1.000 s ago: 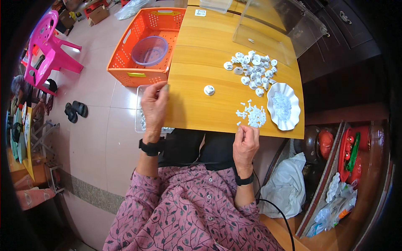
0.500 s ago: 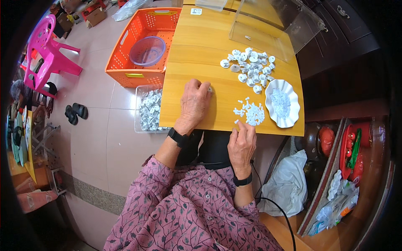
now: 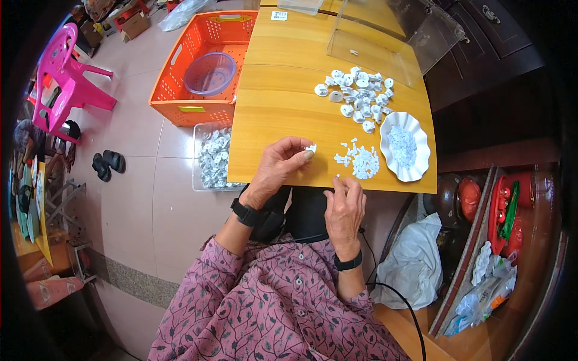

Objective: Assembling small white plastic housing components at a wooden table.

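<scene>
Left hand (image 3: 278, 168) lay on the wooden counter (image 3: 283, 78), its grip pinching a small white plastic part (image 3: 311, 148) between thumb and fingertips; that part sat just above the counter surface, left of the loose pile of small white pieces (image 3: 360, 162). Right hand (image 3: 344, 207) was at the counter's near edge, fingertips pressed together on a tiny white piece (image 3: 338, 177) right at the edge; too small to tell whether it was actually lifted. Both wrists had black bands.

Pile of small pieces sat between the two hands and a white scalloped dish (image 3: 404, 146), which held more white bits. Farther back on the counter, a cluster of larger white round caps (image 3: 356, 96). Clear plastic box (image 3: 385, 42) stood behind that cluster.

Off the counter's left side, on the floor: clear tray (image 3: 212, 157) full of white parts, just beside the counter edge. Orange crate (image 3: 198, 72) behind it, with a translucent purple bowl (image 3: 209, 73) inside. Pink plastic chair (image 3: 63, 75) well apart to the left.
</scene>
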Demonstrator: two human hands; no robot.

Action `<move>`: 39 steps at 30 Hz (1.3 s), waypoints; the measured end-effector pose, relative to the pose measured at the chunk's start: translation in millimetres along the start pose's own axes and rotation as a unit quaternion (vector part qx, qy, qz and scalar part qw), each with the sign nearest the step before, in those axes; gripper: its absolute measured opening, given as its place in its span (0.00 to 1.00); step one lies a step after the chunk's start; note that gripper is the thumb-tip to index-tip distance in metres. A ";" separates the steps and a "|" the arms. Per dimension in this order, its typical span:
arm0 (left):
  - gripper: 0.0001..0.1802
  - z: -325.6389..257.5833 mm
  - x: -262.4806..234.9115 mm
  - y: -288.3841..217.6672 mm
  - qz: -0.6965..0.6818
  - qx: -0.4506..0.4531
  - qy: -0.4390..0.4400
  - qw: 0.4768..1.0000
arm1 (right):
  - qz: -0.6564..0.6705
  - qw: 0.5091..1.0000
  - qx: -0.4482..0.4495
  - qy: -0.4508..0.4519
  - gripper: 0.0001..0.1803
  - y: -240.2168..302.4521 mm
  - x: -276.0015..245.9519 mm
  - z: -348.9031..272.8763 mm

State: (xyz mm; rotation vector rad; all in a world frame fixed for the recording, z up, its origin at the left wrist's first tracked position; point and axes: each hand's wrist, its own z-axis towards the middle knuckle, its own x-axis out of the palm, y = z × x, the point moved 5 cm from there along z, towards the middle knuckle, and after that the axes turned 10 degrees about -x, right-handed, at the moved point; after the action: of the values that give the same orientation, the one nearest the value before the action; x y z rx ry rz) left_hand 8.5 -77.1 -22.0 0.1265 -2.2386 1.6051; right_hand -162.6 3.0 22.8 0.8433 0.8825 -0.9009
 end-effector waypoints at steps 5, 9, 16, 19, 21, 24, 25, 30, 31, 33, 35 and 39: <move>0.13 -1.8 1.2 4.4 -0.171 -0.037 0.083 0.981 | 0.016 0.999 -0.010 -0.029 0.12 -0.5 2.7 -0.4; 0.14 -2.5 -0.9 5.1 -0.226 -0.031 0.116 0.967 | 0.013 0.998 -0.018 -0.053 0.07 2.1 3.5 0.2; 0.17 -3.6 0.0 4.2 -0.230 -0.028 0.148 0.961 | 0.135 0.985 0.046 -0.099 0.06 -8.4 8.6 -0.8; 0.18 -4.7 -0.7 4.2 -0.233 -0.034 0.149 0.960 | 0.348 0.909 0.216 -0.077 0.04 -16.8 19.0 -2.0; 0.18 -4.0 -1.4 5.0 -0.234 -0.034 0.152 0.960 | 0.441 0.859 0.243 -0.093 0.06 -13.9 15.6 5.4; 0.18 -3.9 -1.4 5.5 -0.234 -0.035 0.153 0.960 | 0.544 0.783 0.284 -0.102 0.08 -13.6 16.7 11.1; 0.17 -3.8 -1.2 5.7 -0.232 -0.037 0.152 0.960 | 0.577 0.755 0.289 -0.110 0.08 -14.2 18.0 11.9; 0.17 -2.9 -0.4 6.3 -0.239 -0.037 0.157 0.958 | 0.630 0.708 0.292 -0.130 0.08 -17.0 23.0 14.5; 0.17 -2.7 -0.4 6.6 -0.242 -0.037 0.159 0.956 | 0.633 0.705 0.292 -0.131 0.07 -17.1 23.2 15.2; 0.17 -2.6 -1.1 7.1 -0.241 -0.038 0.160 0.957 | 0.636 0.702 0.292 -0.131 0.07 -15.8 23.0 17.5; 0.17 -2.8 -2.2 7.5 -0.239 -0.039 0.159 0.957 | 0.634 0.711 0.278 -0.127 0.06 -10.7 20.6 22.4; 0.16 -3.0 -1.8 7.4 -0.243 -0.038 0.158 0.956 | 0.624 0.730 0.254 -0.114 0.05 -3.5 19.1 29.9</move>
State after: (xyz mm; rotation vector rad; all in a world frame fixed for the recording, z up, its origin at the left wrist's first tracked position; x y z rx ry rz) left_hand 8.8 -72.0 -28.4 0.3439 -1.8365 1.1789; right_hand -151.1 -30.2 16.5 1.4658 -0.2927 0.0210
